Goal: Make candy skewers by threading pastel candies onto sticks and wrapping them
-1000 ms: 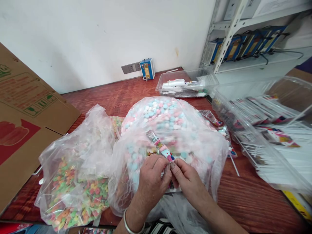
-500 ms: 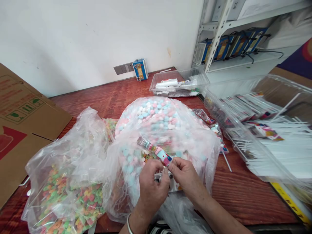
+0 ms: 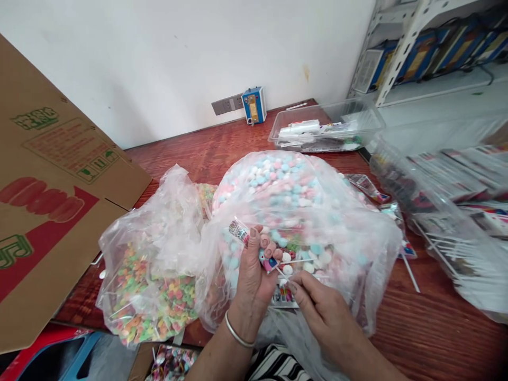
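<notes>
A small printed candy packet [image 3: 238, 230] lies in my left hand [image 3: 254, 270], whose fingers are wrapped round it. A white stick [image 3: 281, 273] comes out of the packet's lower end. At that stick is my right hand [image 3: 327, 309], thumb and forefinger pinched together on its end. Both hands are over a big clear bag [image 3: 301, 211] of pink, blue and white round candies. Between the hands and the bag lie loose white candies [image 3: 324, 257] and another white stick [image 3: 300, 260]. My fingers hide the packet's middle.
Left of the hands sits a clear bag [image 3: 159, 296] of ring-shaped candies, with a cardboard box [image 3: 59, 174] beyond. A clear tray [image 3: 329, 127] stands at the back; another tray [image 3: 436, 196] with packets and white sticks is at right. Below the table edge is a box of wrapped candies [image 3: 174, 362].
My view has swung left and down. The left hand has turned palm up, wrapped round the packet. My right hand has moved from the packet down to the stick's end.
</notes>
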The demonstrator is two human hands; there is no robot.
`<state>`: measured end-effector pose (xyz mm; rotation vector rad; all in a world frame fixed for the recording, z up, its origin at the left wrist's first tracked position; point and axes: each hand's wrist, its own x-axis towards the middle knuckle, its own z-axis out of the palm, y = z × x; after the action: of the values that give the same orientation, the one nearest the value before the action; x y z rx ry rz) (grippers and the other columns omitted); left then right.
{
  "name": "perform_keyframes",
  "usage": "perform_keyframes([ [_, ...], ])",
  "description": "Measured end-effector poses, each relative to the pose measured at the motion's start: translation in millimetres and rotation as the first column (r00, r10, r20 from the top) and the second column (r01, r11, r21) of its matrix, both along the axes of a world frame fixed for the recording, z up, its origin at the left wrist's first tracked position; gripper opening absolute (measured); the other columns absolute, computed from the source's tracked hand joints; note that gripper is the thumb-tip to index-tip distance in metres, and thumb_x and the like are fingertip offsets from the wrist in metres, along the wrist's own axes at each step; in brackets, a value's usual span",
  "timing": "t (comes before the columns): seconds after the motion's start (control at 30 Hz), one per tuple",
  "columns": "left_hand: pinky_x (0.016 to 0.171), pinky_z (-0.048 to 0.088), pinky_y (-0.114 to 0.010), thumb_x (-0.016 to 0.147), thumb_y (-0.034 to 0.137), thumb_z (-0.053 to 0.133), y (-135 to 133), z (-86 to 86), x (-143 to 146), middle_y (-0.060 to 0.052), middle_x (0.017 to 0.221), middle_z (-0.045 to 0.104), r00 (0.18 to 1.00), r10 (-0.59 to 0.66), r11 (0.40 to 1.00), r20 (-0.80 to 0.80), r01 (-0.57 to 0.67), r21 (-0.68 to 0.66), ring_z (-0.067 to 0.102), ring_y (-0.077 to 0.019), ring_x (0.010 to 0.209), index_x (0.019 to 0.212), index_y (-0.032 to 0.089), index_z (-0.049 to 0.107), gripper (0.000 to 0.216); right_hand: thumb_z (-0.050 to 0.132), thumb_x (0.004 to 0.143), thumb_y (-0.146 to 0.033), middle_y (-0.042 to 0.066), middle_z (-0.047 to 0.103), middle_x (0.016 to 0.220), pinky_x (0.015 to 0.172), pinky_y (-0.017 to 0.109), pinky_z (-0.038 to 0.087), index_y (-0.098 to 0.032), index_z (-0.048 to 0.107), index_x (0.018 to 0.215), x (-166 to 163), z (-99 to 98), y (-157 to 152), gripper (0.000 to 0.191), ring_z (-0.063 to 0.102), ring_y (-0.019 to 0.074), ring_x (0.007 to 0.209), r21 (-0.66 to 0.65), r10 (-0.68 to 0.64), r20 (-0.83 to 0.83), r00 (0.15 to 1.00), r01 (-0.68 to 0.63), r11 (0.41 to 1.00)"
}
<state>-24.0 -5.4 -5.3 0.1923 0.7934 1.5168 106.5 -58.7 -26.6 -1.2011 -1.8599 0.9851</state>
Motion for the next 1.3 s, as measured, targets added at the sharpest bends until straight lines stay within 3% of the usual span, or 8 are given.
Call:
perform_keyframes([
  [0.13, 0.046, 0.034, -0.016, 0.075, 0.034, 0.079, -5.5, -0.9, 14.7, 0.011, 0.058, 0.03, 0.999, -0.038, 0.999, 0.001, 0.038, 0.01, 0.023, -0.0017, 0.042, 0.082, 0.019, 0.055, 0.029, 0.037, 0.1, -0.021, -0.001, 0.06, 0.063, 0.049, 0.024, 0.04, -0.022, 0.051, 0.081, -8.7, -9.5, -8.3, 0.023, 0.059, 0.0146, 0.052, 0.26, -0.101, 0.15, 0.984, 0.059, 0.964],
  [0.33, 0.074, 0.05, -0.026, 0.078, 0.039, 0.074, -20.4, -6.8, 31.6, 0.01, 0.05, 0.038, 0.987, -0.139, 0.99, -0.086, 0.139, -0.007, 0.04, -0.0056, 0.048, 0.072, 0.018, 0.052, 0.031, 0.036, 0.101, -0.021, 0.003, 0.065, 0.067, 0.053, 0.025, 0.042, -0.018, 0.055, 0.088, -12.7, -12.6, 3.1, 0.024, 0.062, 0.0166, 0.056, 0.411, -0.233, 0.177, 0.956, 0.144, 0.9],
  [0.5, 0.081, 0.051, -0.03, 0.075, 0.049, 0.074, -12.8, 2.5, 13.4, 0.002, 0.081, 0.058, 0.995, -0.104, 0.994, -0.005, 0.104, 0.035, 0.06, -0.0119, 0.076, 0.096, 0.02, 0.062, 0.038, 0.04, 0.101, -0.024, 0.0, 0.065, 0.073, 0.058, 0.024, 0.045, -0.021, 0.054, 0.091, -1.4, -7.0, 7.2, 0.017, 0.063, 0.0155, 0.063, 0.161, -0.128, 0.02, 0.992, 0.123, 0.979],
  [0.73, 0.048, 0.036, -0.015, 0.082, 0.035, 0.073, 6.8, 11.2, -16.7, 0.009, 0.064, 0.04, 0.996, 0.002, 0.997, 0.093, -0.009, 0.078, 0.035, -0.002, 0.047, 0.096, 0.021, 0.06, 0.024, 0.041, 0.099, -0.025, -0.003, 0.056, 0.067, 0.055, 0.024, 0.039, -0.022, 0.052, 0.08, -0.4, -4.0, -3.5, 0.022, 0.053, 0.0139, 0.059, -0.08, 0.009, -0.104, 0.995, -0.017, 0.997],
  [0.9, 0.051, 0.039, -0.018, 0.084, 0.036, 0.07, 3.6, 9.5, -4.8, 0.009, 0.062, 0.04, 0.991, 0.022, 0.997, 0.134, -0.031, 0.069, 0.038, -0.0034, 0.047, 0.091, 0.018, 0.059, 0.022, 0.039, 0.098, -0.028, -0.004, 0.049, 0.065, 0.054, 0.024, 0.035, -0.022, 0.05, 0.078, -6.3, 4.6, -2.2, 0.023, 0.047, 0.0138, 0.059, -0.178, 0.033, -0.144, 0.989, -0.058, 0.982],
  [1.03, 0.06, 0.044, -0.022, 0.085, 0.041, 0.068, -2.6, 7.9, 7.7, 0.008, 0.063, 0.043, 0.997, -0.01, 0.998, 0.074, 0.006, 0.056, 0.041, -0.0048, 0.049, 0.094, 0.019, 0.058, 0.025, 0.041, 0.097, -0.031, -0.005, 0.043, 0.061, 0.052, 0.024, 0.033, -0.022, 0.046, 0.074, -8.5, 3.3, -0.3, 0.026, 0.04, 0.0127, 0.056, -0.247, 0.001, -0.233, 0.972, -0.06, 0.967],
  [1.17, 0.061, 0.043, -0.022, 0.081, 0.039, 0.072, -9.6, 1.3, 22.2, 0.008, 0.057, 0.042, 0.998, -0.051, 0.998, -0.03, 0.052, 0.025, 0.042, -0.0056, 0.05, 0.076, 0.018, 0.053, 0.03, 0.046, 0.097, -0.036, -0.003, 0.048, 0.066, 0.054, 0.023, 0.034, -0.021, 0.049, 0.074, -10.5, -4.0, 2.4, 0.027, 0.043, 0.0129, 0.061, -0.285, -0.072, -0.331, 0.941, -0.027, 0.958],
  [1.3, 0.066, 0.044, -0.02, 0.077, 0.035, 0.075, -17.4, -4.4, 31.6, 0.003, 0.068, 0.056, 0.991, -0.105, 0.994, -0.087, 0.103, -0.024, 0.053, -0.0077, 0.063, 0.08, 0.016, 0.057, 0.026, 0.051, 0.094, -0.047, -0.006, 0.045, 0.059, 0.045, 0.022, 0.029, -0.021, 0.054, 0.085, -17.5, -9.4, 9.6, 0.028, 0.036, 0.0101, 0.049, -0.426, -0.196, -0.509, 0.838, -0.047, 0.904],
])
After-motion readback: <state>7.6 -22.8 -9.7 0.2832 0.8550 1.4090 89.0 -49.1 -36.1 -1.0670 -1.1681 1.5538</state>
